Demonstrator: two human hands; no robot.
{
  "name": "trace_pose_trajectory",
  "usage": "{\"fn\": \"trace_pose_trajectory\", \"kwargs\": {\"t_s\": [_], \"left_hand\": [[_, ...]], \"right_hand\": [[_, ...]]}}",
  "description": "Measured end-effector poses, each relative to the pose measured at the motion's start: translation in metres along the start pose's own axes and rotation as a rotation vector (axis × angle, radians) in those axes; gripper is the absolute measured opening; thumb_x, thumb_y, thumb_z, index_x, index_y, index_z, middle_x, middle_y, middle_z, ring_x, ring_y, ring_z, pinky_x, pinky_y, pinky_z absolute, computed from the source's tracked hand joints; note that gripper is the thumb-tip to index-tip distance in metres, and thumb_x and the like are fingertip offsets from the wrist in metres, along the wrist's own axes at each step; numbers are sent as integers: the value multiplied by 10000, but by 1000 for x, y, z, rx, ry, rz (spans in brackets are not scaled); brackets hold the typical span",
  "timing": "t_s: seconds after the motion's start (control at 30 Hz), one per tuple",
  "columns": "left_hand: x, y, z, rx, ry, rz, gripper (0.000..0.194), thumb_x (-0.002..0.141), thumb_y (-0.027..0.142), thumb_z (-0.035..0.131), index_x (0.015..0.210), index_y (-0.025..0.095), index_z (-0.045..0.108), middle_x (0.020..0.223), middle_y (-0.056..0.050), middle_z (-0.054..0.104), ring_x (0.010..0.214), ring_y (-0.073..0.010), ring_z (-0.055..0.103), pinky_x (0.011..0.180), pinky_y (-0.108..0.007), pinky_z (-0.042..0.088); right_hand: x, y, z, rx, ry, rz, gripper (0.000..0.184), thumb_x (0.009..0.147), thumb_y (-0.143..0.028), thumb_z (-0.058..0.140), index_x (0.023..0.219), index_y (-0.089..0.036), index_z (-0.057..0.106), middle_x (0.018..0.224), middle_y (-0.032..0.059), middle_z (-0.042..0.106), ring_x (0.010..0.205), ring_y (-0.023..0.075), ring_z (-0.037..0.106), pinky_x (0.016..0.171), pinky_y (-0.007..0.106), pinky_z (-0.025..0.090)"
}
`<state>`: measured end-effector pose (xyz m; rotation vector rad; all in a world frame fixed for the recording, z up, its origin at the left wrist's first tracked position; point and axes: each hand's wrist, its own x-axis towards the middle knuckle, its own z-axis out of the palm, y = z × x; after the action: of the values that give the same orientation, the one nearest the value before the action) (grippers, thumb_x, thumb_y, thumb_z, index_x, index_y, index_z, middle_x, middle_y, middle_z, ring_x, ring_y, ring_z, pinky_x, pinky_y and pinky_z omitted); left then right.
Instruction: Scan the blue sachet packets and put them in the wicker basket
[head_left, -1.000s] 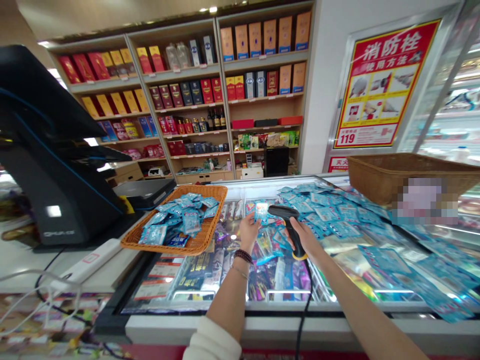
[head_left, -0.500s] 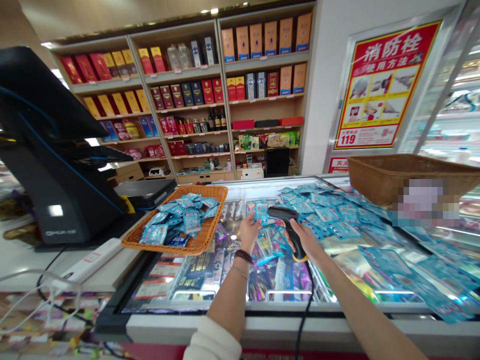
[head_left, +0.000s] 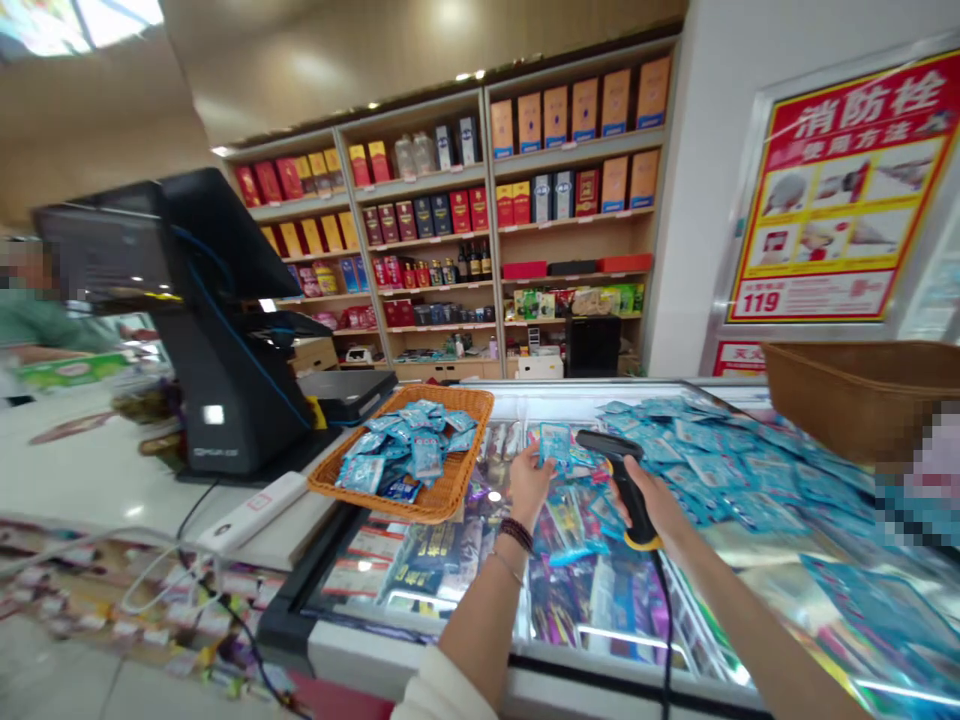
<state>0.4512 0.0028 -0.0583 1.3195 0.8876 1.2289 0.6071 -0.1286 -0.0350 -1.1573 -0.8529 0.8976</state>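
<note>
The left hand point(head_left: 529, 487) pinches a blue sachet point(head_left: 556, 443) upright between fingers and thumb, above the glass lid of a chest freezer point(head_left: 420, 625). The right hand point(head_left: 641, 503) wraps around the black handle of a corded barcode scanner point(head_left: 628, 490), its head tipped toward the sachet. The two hands are apart but near each other, not touching, and each is closed on its own item. Holding the sachet up off the lid seems to separate it from the packets below and to present its face to the scanner's head. The scanner's cable point(head_left: 666, 640) hangs down past the freezer's front edge, leaving the right hand free to angle the scanner.

Many loose sachets point(head_left: 720, 450) lie spread over the right of the lid, and more are heaped in a wicker basket point(head_left: 469, 470) at its left corner, within easy reach and just beside a black checkout terminal point(head_left: 232, 380). A brown basket point(head_left: 862, 400) sits at the far right. Behind the counter, shelves point(head_left: 420, 200) hold boxed liquor and bottles. At far left, a blurred person in green point(head_left: 45, 330) stands past the terminal.
</note>
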Motion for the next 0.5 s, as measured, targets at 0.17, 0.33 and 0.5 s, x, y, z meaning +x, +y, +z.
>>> {"fn": "trace_pose_trajectory", "kwargs": {"t_s": [0.17,0.33,0.5], "left_hand": [[23,38,-51,98,87,139,270,777,295,899,991,179,782,832,-66,808,783,-246,800,791,-361,677],[41,74,-133,150,244,107,231,813,264,872,984,179,741,733,-29,755,691,-217,778,754,-320,649],[45,99,-204,264,381,78,235,851,249,851,1025,156,724,716,-38,741,720,-248,792,799,-344,633]], "right_hand": [[33,-7,29,-25,-38,52,586,790,-795,780,669,-242,631,500,25,589,376,150,498,355,289,455],[59,-13,90,-11,-39,37,574,847,-768,740,678,-232,625,470,15,572,346,147,501,321,268,420],[67,-14,149,-50,-150,69,567,917,-722,697,652,-230,605,447,19,569,342,139,507,332,248,436]]}}
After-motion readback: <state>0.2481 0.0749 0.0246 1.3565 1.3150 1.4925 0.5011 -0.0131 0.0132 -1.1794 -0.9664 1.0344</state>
